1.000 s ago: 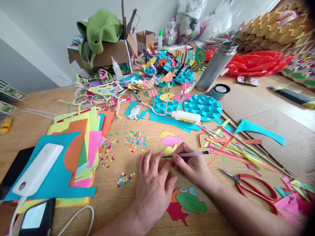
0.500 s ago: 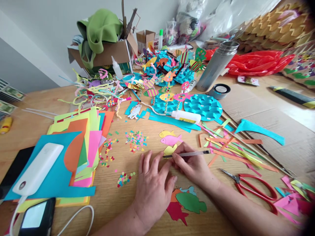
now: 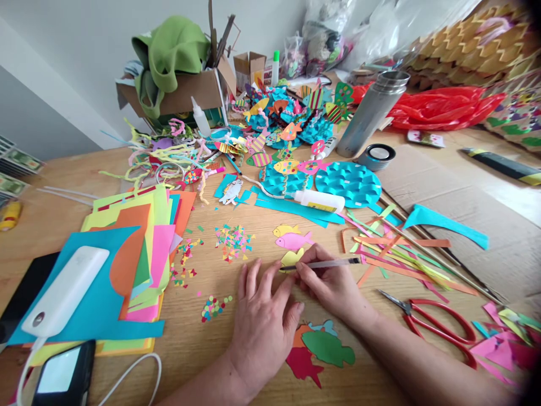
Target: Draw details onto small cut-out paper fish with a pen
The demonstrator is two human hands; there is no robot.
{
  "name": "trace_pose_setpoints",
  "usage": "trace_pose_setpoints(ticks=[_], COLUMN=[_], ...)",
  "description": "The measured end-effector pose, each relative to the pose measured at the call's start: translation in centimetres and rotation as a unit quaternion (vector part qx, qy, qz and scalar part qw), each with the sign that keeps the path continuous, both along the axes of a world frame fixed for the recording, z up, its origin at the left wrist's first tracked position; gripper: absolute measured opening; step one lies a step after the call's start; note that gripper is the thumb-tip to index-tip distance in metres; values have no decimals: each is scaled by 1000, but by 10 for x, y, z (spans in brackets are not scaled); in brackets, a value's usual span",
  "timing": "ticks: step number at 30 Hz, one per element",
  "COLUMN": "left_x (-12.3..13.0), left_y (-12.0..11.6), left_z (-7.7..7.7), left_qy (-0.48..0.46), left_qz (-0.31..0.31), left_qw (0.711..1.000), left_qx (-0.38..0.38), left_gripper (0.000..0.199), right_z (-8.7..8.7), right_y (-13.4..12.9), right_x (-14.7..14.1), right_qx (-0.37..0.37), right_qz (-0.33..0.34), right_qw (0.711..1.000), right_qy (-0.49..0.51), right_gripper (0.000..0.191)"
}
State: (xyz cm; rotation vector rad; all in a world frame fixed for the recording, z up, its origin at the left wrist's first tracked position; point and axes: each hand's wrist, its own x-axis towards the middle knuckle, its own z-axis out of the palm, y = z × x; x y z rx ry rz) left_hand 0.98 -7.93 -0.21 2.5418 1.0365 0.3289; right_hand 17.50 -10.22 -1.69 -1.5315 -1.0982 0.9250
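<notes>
My right hand (image 3: 325, 276) pinches a pen (image 3: 333, 263) with a clear barrel, lying almost level, its dark tip at the lower left edge of a yellow paper fish (image 3: 292, 257). My left hand (image 3: 266, 307) rests on the table with fingers spread, its fingertips beside that fish, which the hands partly cover. Just beyond lie a pink paper fish (image 3: 291, 241) and a smaller yellow-orange fish (image 3: 285, 230). Between my forearms are a green paper fish (image 3: 327, 347) and a red one (image 3: 302, 366), with orange and blue pieces partly under them.
Red-handled scissors (image 3: 439, 324) and paper strips (image 3: 406, 254) lie to the right. Confetti bits (image 3: 234, 241) and a coloured paper stack (image 3: 139, 270) with a white power bank (image 3: 67, 287) are on the left. Farther back are a glue bottle (image 3: 321, 201) and a tall metal flask (image 3: 374, 113).
</notes>
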Motion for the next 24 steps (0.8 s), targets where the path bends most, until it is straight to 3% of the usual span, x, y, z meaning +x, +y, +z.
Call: trace_pose_setpoints(ticks=[24], left_x=[0], left_y=[0], left_z=[0], left_qy=[4], left_qz=[0], left_qw=[1000], left_qx=[5], left_gripper=[47], right_z=[-2], right_y=[-1], right_x=[0], right_qx=[4], right_qz=[-1], right_qw=[1000], right_qy=[-10], right_gripper=[22])
